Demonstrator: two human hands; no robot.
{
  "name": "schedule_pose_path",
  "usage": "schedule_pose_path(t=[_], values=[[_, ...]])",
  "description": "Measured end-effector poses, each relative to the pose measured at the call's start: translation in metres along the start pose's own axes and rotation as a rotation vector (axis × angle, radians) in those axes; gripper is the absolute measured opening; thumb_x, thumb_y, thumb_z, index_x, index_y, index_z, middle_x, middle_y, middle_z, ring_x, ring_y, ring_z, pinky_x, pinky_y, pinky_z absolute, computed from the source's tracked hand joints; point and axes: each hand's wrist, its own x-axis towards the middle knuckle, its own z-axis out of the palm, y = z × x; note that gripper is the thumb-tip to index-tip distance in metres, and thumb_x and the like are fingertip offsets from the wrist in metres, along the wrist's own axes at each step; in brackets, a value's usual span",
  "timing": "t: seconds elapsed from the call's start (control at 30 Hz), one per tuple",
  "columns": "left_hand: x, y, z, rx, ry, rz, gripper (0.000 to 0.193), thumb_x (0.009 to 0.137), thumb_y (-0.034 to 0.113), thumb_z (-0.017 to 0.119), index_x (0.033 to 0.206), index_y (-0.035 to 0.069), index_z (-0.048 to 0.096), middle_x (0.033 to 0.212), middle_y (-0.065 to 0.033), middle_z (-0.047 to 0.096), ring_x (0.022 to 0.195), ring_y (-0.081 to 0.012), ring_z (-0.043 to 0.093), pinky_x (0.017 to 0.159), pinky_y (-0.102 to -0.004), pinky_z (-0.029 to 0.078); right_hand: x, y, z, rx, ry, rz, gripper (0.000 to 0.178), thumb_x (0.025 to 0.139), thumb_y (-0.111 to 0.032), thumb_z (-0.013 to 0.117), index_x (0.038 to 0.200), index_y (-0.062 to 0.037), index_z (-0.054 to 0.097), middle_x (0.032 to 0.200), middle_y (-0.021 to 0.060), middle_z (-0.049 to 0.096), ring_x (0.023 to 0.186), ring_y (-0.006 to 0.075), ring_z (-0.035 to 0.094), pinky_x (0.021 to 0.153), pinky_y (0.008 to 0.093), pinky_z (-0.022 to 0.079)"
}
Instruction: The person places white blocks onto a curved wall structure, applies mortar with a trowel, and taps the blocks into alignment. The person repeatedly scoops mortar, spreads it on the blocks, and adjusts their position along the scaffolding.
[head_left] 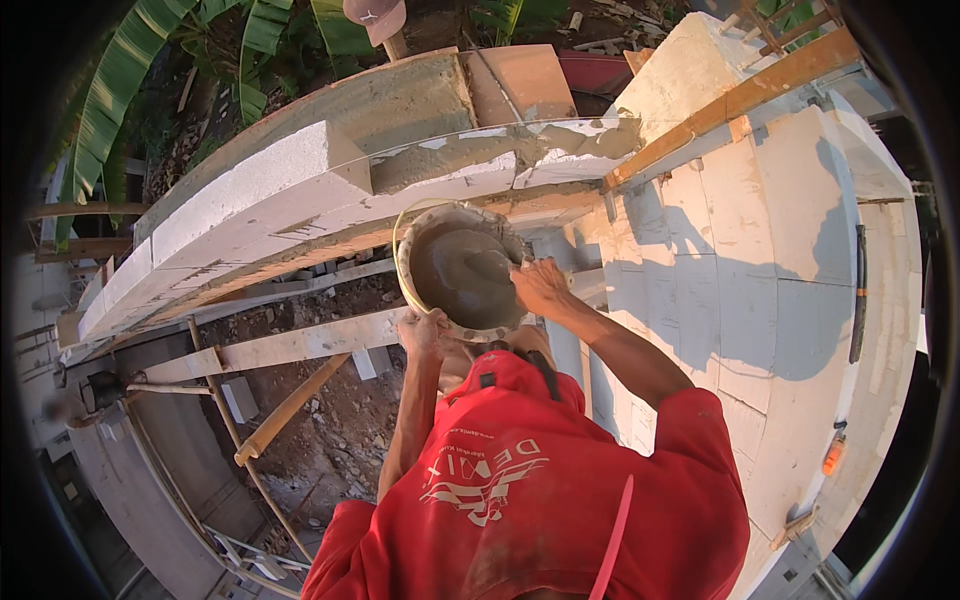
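Note:
A round bucket (pixel 408 262) of wet grey mortar (pixel 455 275) is in front of my body, its rim crusted and its thin wire handle lying over the left side. My left hand (pixel 424 332) grips the near left part of the rim. At the right side of the bucket, my right hand (pixel 541 287) is closed around what looks like a trowel (pixel 487 266); its mortar-coated blade lies in the mix and its handle is mostly hidden by my fingers. Just beyond the bucket runs a white block wall (pixel 450 178) with fresh mortar spread along part of its top.
A larger white block (pixel 290 165) stands on the wall to the left. A timber plank (pixel 740 105) slopes up at right beside pale panels (pixel 740 240). Below left, a beam (pixel 310 338) and poles cross over rubble (pixel 345 440). A person's cap (pixel 378 18) shows beyond the wall.

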Motion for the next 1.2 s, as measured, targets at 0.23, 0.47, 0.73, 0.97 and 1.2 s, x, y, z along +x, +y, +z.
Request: schedule_pose_path(t=[0.23, 0.47, 0.73, 0.97, 1.2], values=[[-0.007, 0.01, 0.001, -0.03, 0.025, -0.033, 0.007, 0.081, -0.005, 0.067, 0.087, -0.002, 0.064, 0.07, -0.0095, 0.066, 0.057, -0.0177, 0.064, 0.051, -0.0301, 0.052, -0.005, 0.027, -0.022, 0.239, -0.094, 0.091, 0.047, 0.079, -0.034, 0.073, 0.121, -0.0134, 0.072, 0.11, 0.0168, 0.074, 0.108, 0.0382, 0.068, 0.091, 0.0467, 0.052], [-0.007, 0.013, -0.002, -0.061, 0.052, -0.067, 0.007, 0.082, -0.007, 0.067, 0.082, -0.001, 0.064, 0.07, -0.009, 0.066, 0.058, -0.018, 0.064, 0.054, -0.0312, 0.051, -0.012, 0.108, -0.096, 0.381, -0.056, 0.145, 0.062, 0.077, -0.041, 0.077, 0.125, -0.0046, 0.069, 0.113, 0.0235, 0.071, 0.109, 0.0375, 0.067, 0.096, 0.0449, 0.051], [-0.008, 0.01, -0.017, -0.064, 0.088, -0.062, 0.01, 0.081, -0.007, 0.067, 0.085, 0.001, 0.065, 0.07, -0.0067, 0.066, 0.058, -0.0165, 0.063, 0.054, -0.0296, 0.05, 0.022, 0.18, -0.16, -0.023, 0.291, 0.243, 0.054, 0.08, -0.027, 0.076, 0.131, -0.012, 0.066, 0.132, 0.0168, 0.064, 0.12, 0.0361, 0.062, 0.1, 0.0458, 0.05], [-0.006, 0.0, -0.034, -0.093, 0.158, -0.054, 0.009, 0.078, -0.005, 0.067, 0.084, 0.002, 0.064, 0.069, -0.0058, 0.064, 0.057, -0.0154, 0.062, 0.052, -0.0293, 0.05, 0.103, 0.113, -0.106, -0.175, 0.511, 0.076, 0.044, 0.082, -0.015, 0.073, 0.125, -0.0142, 0.066, 0.138, 0.0141, 0.06, 0.124, 0.0349, 0.06, 0.099, 0.0519, 0.052], [-0.012, 0.004, -0.051, -0.112, 0.224, -0.058, 0.008, 0.08, -0.006, 0.065, 0.083, 0.002, 0.065, 0.068, -0.0065, 0.065, 0.055, -0.0148, 0.062, 0.051, -0.0286, 0.05, 0.133, 0.058, -0.099, -0.181, 0.572, 0.047, 0.039, 0.084, -0.018, 0.072, 0.121, -0.0096, 0.067, 0.136, 0.0194, 0.061, 0.117, 0.0409, 0.062, 0.092, 0.0537, 0.053]])
